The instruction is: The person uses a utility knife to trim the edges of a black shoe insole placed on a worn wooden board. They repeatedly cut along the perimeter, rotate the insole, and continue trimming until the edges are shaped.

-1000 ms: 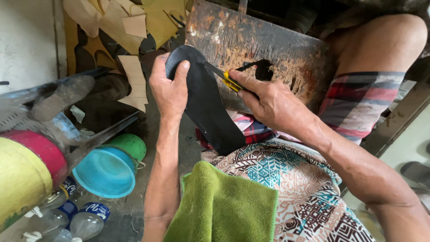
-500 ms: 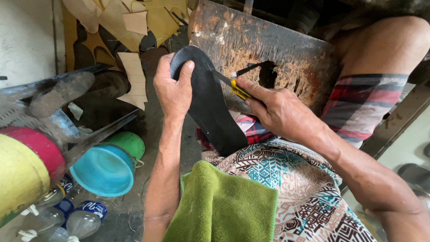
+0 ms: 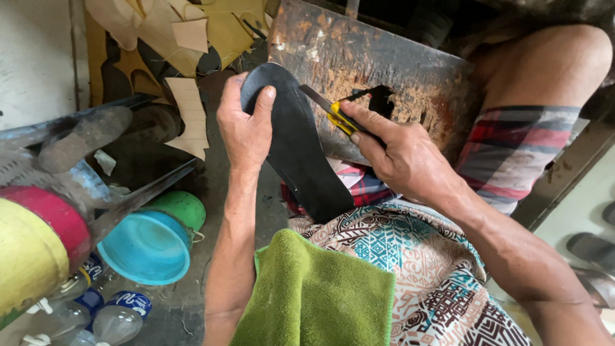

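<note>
One black shoe sole (image 3: 298, 147), flat and elongated, held upright and tilted above the person's lap, rounded end uppermost, lower end near a patterned cloth (image 3: 410, 256) spread over the knees. Left hand (image 3: 245, 128) clasps the upper part of the sole, fingers curled over its rounded edge, thumb pressed on the near face. Right hand (image 3: 400, 157) closed around a utility knife (image 3: 333, 112) with a yellow body, forefinger laid along the top; the metal blade meets the right edge of the sole near its upper end. Behind both: one rusted metal plate (image 3: 384, 70), standing on edge, with an irregular dark hole just beyond the knife. One bare knee and a leg in plaid shorts (image 3: 512, 154) to the right of the plate. One green towel (image 3: 320, 295), folded, lying on the patterned cloth at the lower centre, just beside the left forearm. To the left, on the floor: one blue plastic bowl (image 3: 147, 247), and one green bowl (image 3: 182, 208) partly hidden behind it, touching or nearly so. Several clear plastic bottles (image 3: 109, 314) with blue labels at the lower left. One large round object, yellow and red (image 3: 35, 250), at the far left edge. One worn dark shoe form (image 3: 83, 138) resting on a metal stand above the bowls. Numerous tan leather offcuts (image 3: 186, 115) scattered at the upper left. Dark sandals (image 3: 592, 247) on the floor at the far right, well apart from the hands.
</note>
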